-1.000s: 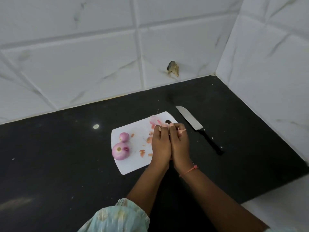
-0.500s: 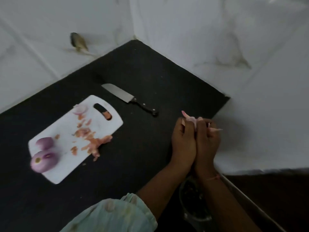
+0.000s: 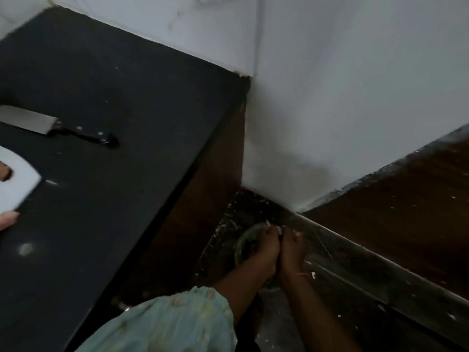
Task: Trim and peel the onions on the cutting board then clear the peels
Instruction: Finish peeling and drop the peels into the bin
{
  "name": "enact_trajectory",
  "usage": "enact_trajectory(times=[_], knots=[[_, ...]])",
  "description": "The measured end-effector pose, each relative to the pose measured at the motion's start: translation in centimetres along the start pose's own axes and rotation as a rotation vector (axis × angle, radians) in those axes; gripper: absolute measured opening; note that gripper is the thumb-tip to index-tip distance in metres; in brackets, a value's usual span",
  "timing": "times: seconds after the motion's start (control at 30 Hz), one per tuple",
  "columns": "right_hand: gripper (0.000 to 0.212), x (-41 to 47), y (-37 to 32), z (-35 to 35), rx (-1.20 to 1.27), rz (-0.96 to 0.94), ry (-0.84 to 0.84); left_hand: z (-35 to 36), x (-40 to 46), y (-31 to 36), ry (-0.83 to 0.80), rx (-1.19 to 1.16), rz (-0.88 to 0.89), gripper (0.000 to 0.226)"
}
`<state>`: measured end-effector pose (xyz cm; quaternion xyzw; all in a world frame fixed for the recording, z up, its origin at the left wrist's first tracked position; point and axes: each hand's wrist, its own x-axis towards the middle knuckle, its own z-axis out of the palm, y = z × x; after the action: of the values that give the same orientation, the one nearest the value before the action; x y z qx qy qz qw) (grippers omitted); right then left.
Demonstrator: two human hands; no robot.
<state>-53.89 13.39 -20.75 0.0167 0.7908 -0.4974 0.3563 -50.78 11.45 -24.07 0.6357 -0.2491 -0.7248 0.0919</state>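
My left hand (image 3: 264, 247) and my right hand (image 3: 291, 250) are pressed together, low beside the counter. They hold a bunch of pink onion peels (image 3: 279, 229) between them; only the tips poke out above the fingers. Both hands hover over a round bin (image 3: 242, 241) on the floor in the corner. Only one corner of the white cutting board (image 3: 17, 184), with its handle hole, shows at the left edge. A loose peel (image 3: 7, 221) lies by the board's corner. The onions are out of view.
A knife (image 3: 50, 125) with a black handle lies on the black counter (image 3: 114, 174) beyond the board. White walls meet in the corner behind the bin. A dark ledge (image 3: 380, 270) runs along the floor on the right, with scraps scattered about.
Both hands gathered peels off the board, carried them right past the counter edge and lowered them over the floor bin. My view swung right and down with them.
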Motion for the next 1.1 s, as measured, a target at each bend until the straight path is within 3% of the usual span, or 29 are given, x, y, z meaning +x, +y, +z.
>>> enact_trajectory(times=[0.07,0.17,0.3,0.37,0.43,0.53,0.7,0.77,0.87,1.0,1.1], knots=[[0.028,3.3,3.6,-0.4,-0.067,0.179,-0.082,0.7,3.7,-2.7,-0.026,-0.082,-0.171,0.047],[0.033,6.9,6.9,-1.0,-0.058,0.355,-0.138,0.6,5.6,-3.5,-0.074,-0.142,-0.306,0.031],[0.029,10.6,11.0,-1.2,0.136,0.498,-0.124,-0.7,11.8,-6.2,-0.062,-0.007,-0.335,0.051],[0.034,12.2,12.5,-1.2,0.116,0.542,-0.157,-1.7,13.7,-6.6,-0.087,0.063,-0.382,0.068],[0.032,14.2,14.7,-1.5,0.020,0.574,-0.201,-2.1,14.5,-6.3,-0.151,0.149,-0.399,0.068],[0.029,15.4,16.4,-2.0,-0.207,0.490,-0.280,-2.5,16.0,-6.7,-0.068,0.209,-0.326,0.050],[0.027,14.6,16.7,-2.1,-0.368,0.280,-0.004,-3.1,16.6,-8.0,-0.011,0.164,-0.304,0.041],[0.030,14.0,16.9,-2.2,-0.323,0.310,-0.058,-3.3,16.9,-8.4,0.000,0.167,-0.320,0.043],[0.025,13.5,17.0,-1.8,-0.173,0.429,-0.281,-3.0,17.3,-9.1,-0.117,0.298,-0.285,0.054],[0.034,13.0,16.9,-1.7,-0.178,0.135,-0.120,-1.9,16.8,-9.4,-0.123,0.317,-0.192,0.064],[0.031,8.5,10.7,-2.3,-0.166,0.052,0.016,-1.4,12.9,-7.1,-0.069,0.441,-0.086,0.069]])
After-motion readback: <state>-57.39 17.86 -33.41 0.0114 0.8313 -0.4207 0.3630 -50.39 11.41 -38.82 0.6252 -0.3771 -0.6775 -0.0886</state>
